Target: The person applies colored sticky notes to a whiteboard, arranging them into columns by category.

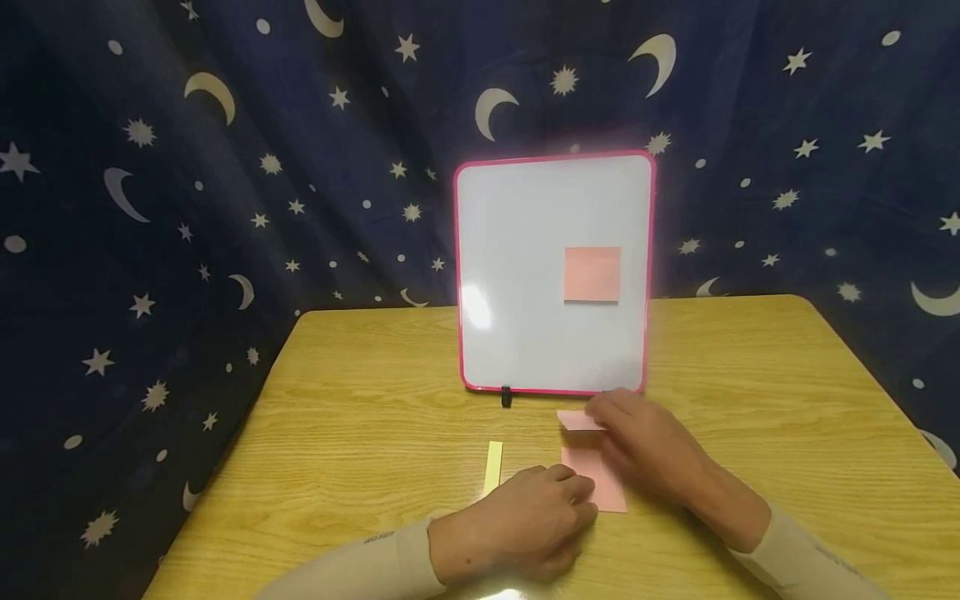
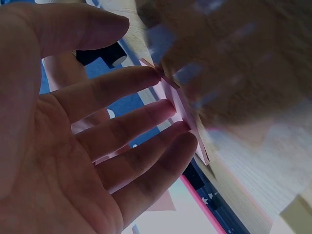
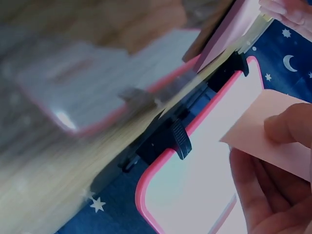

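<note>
My right hand (image 1: 652, 446) pinches a pink sticky note (image 1: 576, 420) between thumb and fingers, raised above the table in front of the whiteboard. In the right wrist view the thumb presses on the face of this note (image 3: 258, 124), with fingers behind it. Below it, a pad of pink sticky notes (image 1: 591, 462) lies flat on the table. The fingertips of my left hand (image 1: 525, 517) touch the pad's near left side. In the left wrist view those fingers reach out nearly straight to the pad's edge (image 2: 171, 93), and the thumb stays apart from it.
A pink-framed whiteboard (image 1: 517, 225) stands upright on black feet (image 1: 506, 397) behind the hands. Another pink sticky note (image 1: 592, 273) is stuck on its right half. A narrow yellow strip (image 1: 492, 467) lies left of the pad. A star-patterned curtain (image 1: 337, 167) hangs behind the wooden table (image 1: 360, 400).
</note>
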Demonstrator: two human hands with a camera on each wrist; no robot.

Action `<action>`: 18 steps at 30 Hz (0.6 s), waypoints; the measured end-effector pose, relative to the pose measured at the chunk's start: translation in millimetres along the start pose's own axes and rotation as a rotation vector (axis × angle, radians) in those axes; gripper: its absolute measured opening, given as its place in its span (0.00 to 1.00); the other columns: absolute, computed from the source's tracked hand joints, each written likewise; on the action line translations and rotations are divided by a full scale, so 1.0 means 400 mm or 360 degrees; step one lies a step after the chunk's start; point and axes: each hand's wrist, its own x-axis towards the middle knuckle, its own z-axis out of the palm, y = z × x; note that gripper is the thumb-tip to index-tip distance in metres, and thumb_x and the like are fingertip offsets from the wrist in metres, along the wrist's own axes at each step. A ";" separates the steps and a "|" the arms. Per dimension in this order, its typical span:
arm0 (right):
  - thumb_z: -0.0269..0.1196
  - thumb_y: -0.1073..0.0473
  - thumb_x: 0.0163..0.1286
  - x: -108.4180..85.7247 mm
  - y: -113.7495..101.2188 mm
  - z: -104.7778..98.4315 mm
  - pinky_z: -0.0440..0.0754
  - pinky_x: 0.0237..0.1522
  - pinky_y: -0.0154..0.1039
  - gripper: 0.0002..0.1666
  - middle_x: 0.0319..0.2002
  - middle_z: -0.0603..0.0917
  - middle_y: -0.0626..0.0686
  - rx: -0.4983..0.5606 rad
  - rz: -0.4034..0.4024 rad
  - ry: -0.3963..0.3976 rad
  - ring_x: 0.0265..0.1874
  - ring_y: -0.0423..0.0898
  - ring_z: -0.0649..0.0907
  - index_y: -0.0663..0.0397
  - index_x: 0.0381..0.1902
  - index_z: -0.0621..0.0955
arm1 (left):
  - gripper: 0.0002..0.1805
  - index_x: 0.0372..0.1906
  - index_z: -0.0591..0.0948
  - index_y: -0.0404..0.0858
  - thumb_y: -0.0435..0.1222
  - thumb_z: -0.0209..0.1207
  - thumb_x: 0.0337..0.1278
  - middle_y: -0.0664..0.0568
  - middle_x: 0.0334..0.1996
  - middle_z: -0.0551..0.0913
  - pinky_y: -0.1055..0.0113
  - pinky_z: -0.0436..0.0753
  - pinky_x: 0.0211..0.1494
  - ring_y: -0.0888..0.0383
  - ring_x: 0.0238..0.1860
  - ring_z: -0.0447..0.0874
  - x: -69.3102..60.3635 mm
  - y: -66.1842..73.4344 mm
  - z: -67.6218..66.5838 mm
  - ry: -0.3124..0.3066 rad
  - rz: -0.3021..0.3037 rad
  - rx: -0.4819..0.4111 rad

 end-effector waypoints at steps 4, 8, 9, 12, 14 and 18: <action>0.60 0.69 0.62 0.003 0.003 -0.005 0.86 0.45 0.43 0.12 0.42 0.85 0.50 -0.0016 -0.0049 0.0039 0.42 0.46 0.86 0.59 0.43 0.83 | 0.11 0.33 0.77 0.52 0.51 0.65 0.59 0.62 0.35 0.71 0.74 0.69 0.29 0.63 0.40 0.77 0.001 0.000 0.000 -0.0029 -0.0003 -0.0006; 0.52 0.66 0.70 0.011 0.004 -0.008 0.86 0.44 0.43 0.12 0.42 0.85 0.52 -0.0059 -0.0121 0.0115 0.42 0.48 0.85 0.61 0.41 0.83 | 0.11 0.34 0.77 0.52 0.52 0.64 0.59 0.62 0.35 0.71 0.74 0.69 0.29 0.63 0.40 0.77 0.002 0.001 0.000 -0.0043 -0.0008 -0.0003; 0.50 0.66 0.71 0.014 0.004 -0.007 0.86 0.43 0.44 0.13 0.41 0.85 0.52 -0.0072 -0.0146 0.0151 0.41 0.48 0.85 0.61 0.39 0.82 | 0.11 0.33 0.77 0.52 0.51 0.64 0.59 0.62 0.35 0.71 0.74 0.70 0.29 0.63 0.40 0.77 0.002 0.001 -0.001 -0.0041 -0.0008 0.0001; 0.44 0.66 0.76 0.022 0.002 -0.009 0.86 0.42 0.43 0.17 0.41 0.85 0.53 -0.0106 -0.0185 0.0230 0.40 0.49 0.85 0.61 0.36 0.80 | 0.11 0.33 0.77 0.52 0.51 0.64 0.59 0.62 0.36 0.72 0.74 0.70 0.29 0.62 0.41 0.78 0.002 0.002 0.001 -0.0022 -0.0003 0.0012; 0.42 0.67 0.77 0.028 0.002 -0.009 0.85 0.42 0.43 0.18 0.41 0.85 0.54 -0.0125 -0.0205 0.0276 0.40 0.49 0.84 0.61 0.35 0.79 | 0.11 0.33 0.77 0.52 0.52 0.64 0.59 0.62 0.36 0.72 0.74 0.70 0.29 0.62 0.42 0.78 0.002 0.002 0.001 -0.0015 -0.0001 0.0017; 0.42 0.68 0.79 0.035 0.007 -0.006 0.84 0.43 0.43 0.18 0.42 0.85 0.56 -0.0137 -0.0255 0.0348 0.41 0.50 0.84 0.63 0.35 0.79 | 0.11 0.33 0.77 0.52 0.52 0.65 0.58 0.62 0.35 0.72 0.75 0.70 0.29 0.63 0.41 0.78 0.002 0.001 0.000 -0.0006 0.0001 0.0026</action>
